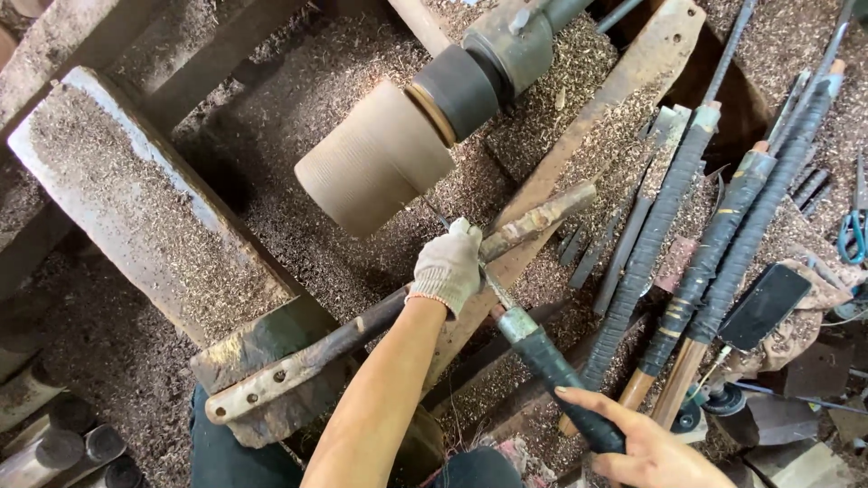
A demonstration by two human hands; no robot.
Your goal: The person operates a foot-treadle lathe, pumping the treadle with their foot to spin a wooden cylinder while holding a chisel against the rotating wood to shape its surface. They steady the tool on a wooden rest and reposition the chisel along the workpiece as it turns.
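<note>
Workpiece: pale, ridged wooden cylinder (375,158) on lathe chuck (470,86), far centre; surface already rounded, shavings (136,208) piled all over.
Left hand: white knit glove (448,268), closed round long chisel blade (493,285), steadying it on rusty tool-rest bar (533,221) nr cylinder.
Right hand: bare (646,447), near right, wrapped on chisel's black taped handle (561,380).
Left to do: can't tell, no final shape visible yet.

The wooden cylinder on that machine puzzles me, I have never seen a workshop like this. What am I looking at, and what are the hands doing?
This is one view from a camera on the person's head, looking down. The pale wooden cylinder is mounted on a lathe's grey spindle. The gloved left hand steadies a long turning tool against a wooden rest bar. The bare right hand grips the tool's black wrapped handle. Wood shavings cover everything. More long wrapped-handle tools lie to the right, beside blue scissors and a dark phone.
</note>
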